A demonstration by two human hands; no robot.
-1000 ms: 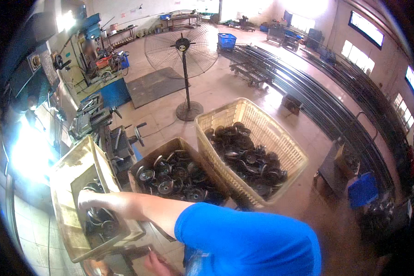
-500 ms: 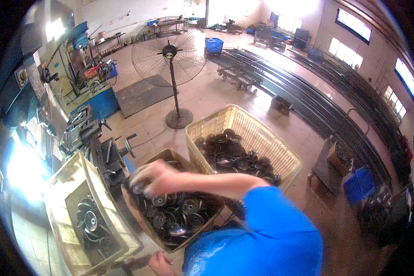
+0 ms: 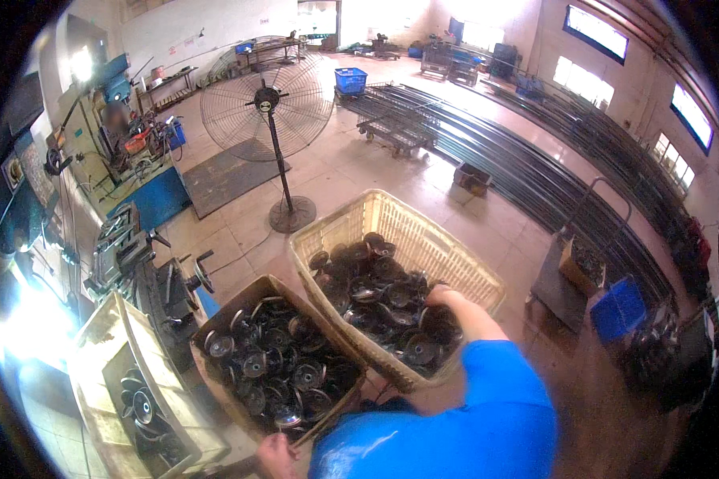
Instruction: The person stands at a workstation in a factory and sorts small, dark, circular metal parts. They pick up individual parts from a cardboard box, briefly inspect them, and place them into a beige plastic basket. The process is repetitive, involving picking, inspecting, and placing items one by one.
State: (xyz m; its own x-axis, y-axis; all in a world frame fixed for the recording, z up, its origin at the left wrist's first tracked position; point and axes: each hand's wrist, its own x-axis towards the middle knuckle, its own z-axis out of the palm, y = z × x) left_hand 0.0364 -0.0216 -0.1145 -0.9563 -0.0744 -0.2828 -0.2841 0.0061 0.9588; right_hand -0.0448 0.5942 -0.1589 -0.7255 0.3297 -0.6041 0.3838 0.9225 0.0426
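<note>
My right hand [image 3: 441, 296] reaches down among dark, shiny, round wheel-like metal parts [image 3: 385, 294] in the large cream plastic crate [image 3: 487, 291]. Its fingertips are lost among the parts, so whether it grips one is unclear. Low in the view, my left hand [image 3: 278, 457] hangs beside the near corner of a brown box [image 3: 202, 339]. Its fingers are loosely bent and slightly apart, with nothing visible in them. More of the same wheel-like parts [image 3: 307, 374] fill this box, some lying flat, others on edge.
To the left, a tilted cream bin [image 3: 118, 307] holds several similar parts. Behind it stands dark machinery with a crank handle [image 3: 204, 271]. A pedestal fan [image 3: 273, 152] rises beyond the boxes. Long metal bars [image 3: 519, 160], a trolley [image 3: 558, 287] and a blue crate [image 3: 617, 307] lie rightward.
My right hand has moved from above the brown box, where it was blurred over a round part, rightward into the large cream crate. My left hand has stayed near the box corner.
</note>
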